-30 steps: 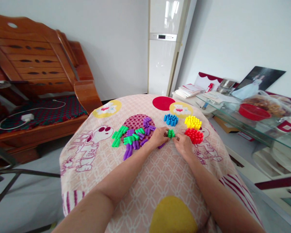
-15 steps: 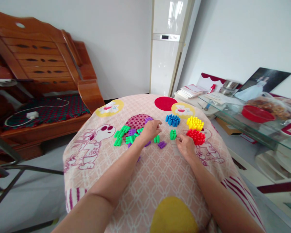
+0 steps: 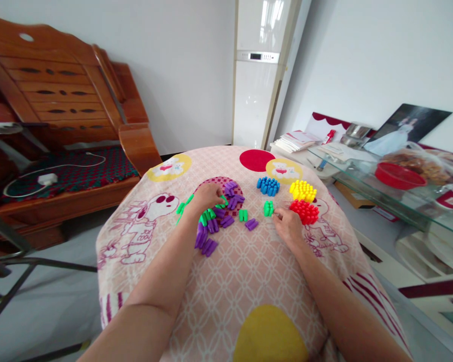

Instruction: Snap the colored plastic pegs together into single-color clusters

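While the blue blocks [image 3: 268, 186], yellow blocks [image 3: 303, 191] and red blocks [image 3: 304, 211] sit in tight single-colour clusters on the table [image 3: 226, 306], green looks barely begun: one small green cluster [image 3: 269, 208], just left of the right hand [image 3: 288, 223]. That hand's fingers are curled narrow near it; can't tell if they grip anything. Left hand [image 3: 208, 195] is down over the mixed pile, fingertips close together at a green piece [image 3: 224, 202]; held or only touched, can't tell. Left ungrouped: several loose green pieces [image 3: 243, 215], plus all visible purple pieces [image 3: 251, 224], lying flat, partly hidden by the left forearm.
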`<action>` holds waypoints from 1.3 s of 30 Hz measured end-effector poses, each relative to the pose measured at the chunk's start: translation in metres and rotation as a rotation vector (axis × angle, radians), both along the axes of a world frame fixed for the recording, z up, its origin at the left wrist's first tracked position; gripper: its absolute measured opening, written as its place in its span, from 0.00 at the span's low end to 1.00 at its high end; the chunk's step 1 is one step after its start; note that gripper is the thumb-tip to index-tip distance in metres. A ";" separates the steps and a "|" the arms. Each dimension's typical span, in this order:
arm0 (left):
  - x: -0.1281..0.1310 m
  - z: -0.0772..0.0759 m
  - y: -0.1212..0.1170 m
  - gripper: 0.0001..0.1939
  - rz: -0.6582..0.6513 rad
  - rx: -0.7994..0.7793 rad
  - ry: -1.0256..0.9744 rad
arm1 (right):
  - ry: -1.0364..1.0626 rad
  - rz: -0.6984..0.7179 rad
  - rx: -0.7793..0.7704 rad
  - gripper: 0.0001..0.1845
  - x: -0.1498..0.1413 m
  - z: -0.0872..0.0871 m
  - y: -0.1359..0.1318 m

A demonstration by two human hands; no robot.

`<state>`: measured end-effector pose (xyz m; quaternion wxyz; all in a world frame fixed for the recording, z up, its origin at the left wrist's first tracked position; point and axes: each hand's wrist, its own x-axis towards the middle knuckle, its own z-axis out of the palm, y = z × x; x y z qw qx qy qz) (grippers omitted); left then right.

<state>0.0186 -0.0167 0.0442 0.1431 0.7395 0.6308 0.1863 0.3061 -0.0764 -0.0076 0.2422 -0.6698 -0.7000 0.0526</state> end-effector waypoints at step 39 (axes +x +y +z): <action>0.116 -0.041 -0.015 0.16 -0.314 0.017 -0.290 | -0.057 -0.013 -0.026 0.12 -0.001 0.002 0.001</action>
